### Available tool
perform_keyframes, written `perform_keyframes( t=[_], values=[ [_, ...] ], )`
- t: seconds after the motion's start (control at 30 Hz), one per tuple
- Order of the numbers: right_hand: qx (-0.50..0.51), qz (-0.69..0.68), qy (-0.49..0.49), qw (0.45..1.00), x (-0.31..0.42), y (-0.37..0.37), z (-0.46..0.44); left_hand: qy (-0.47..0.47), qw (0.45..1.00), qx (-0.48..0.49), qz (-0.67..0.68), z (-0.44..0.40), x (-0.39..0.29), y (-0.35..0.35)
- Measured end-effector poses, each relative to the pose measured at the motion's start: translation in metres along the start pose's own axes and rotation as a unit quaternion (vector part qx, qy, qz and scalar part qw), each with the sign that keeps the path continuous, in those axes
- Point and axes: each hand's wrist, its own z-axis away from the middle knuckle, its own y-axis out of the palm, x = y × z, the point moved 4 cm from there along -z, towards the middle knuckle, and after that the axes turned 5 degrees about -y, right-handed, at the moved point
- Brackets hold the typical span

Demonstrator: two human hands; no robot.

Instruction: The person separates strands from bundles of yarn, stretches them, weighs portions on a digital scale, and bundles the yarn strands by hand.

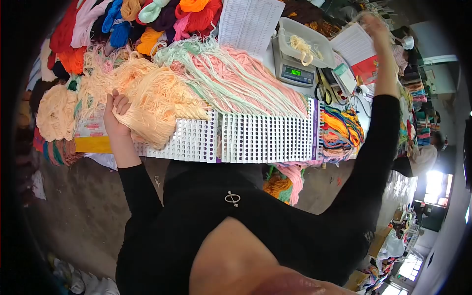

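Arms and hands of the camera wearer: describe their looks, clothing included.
The left sleeve and right sleeve are black and close-fitting, each ending on the forearm, short of the wrist. The left hand is ungloved, with no ring or bracelet to be seen. The right hand also looks ungloved, but blur hides whether its fingers wear rings.

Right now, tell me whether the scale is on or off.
On: the scale shows bright green digits on its front display.
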Motion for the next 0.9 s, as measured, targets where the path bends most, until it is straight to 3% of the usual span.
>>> perform_keyframes(
  t=[0.03, 0.07, 0.1, 0.13, 0.17, 0.2, 0.3, 0.33, 0.47, 0.67, 0.9],
  values=[
    [0.016, 0.03, -0.085, 0.996, -0.004, 0.043, 0.025, -0.004, 1.0, 0.012, -0.009, 0.0, 0.005, 0.008],
    [0.044, 0.07, -0.088, 0.993, -0.002, 0.08, 0.062, -0.008, 0.999, 0.025, -0.019, 0.001, 0.008, 0.015],
    [0.127, 0.165, -0.034, 0.977, -0.048, 0.115, 0.08, -0.006, 0.999, 0.026, -0.02, 0.002, 0.009, 0.018],
    [0.119, 0.228, 0.028, 0.966, -0.04, 0.14, 0.118, -0.012, 0.999, 0.042, -0.025, 0.002, 0.011, 0.022],
    [0.128, 0.301, -0.022, 0.945, -0.016, 0.151, 0.147, -0.02, 0.998, 0.058, -0.03, 0.004, 0.012, 0.027],
    [0.113, 0.321, -0.009, 0.94, -0.017, 0.161, 0.161, -0.02, 0.998, 0.057, -0.033, 0.004, 0.012, 0.029],
    [0.046, 0.248, 0.059, 0.966, -0.003, 0.151, 0.184, -0.025, 0.998, 0.055, -0.035, 0.009, 0.018, 0.04],
    [0.007, 0.218, -0.019, 0.976, 0.002, 0.145, 0.187, -0.025, 0.997, 0.061, -0.04, 0.009, 0.022, 0.045],
    [-0.018, 0.127, 0.05, 0.99, 0.027, 0.121, 0.196, -0.047, 0.994, 0.087, -0.036, 0.003, 0.044, 0.06],
    [-0.01, 0.009, 0.113, 0.994, 0.023, 0.121, 0.211, -0.062, 0.991, 0.107, -0.049, 0.0, 0.066, 0.08],
    [0.0, -0.02, 0.108, 0.994, 0.004, 0.139, 0.214, -0.045, 0.991, 0.102, -0.071, 0.008, 0.07, 0.093]
  ],
)
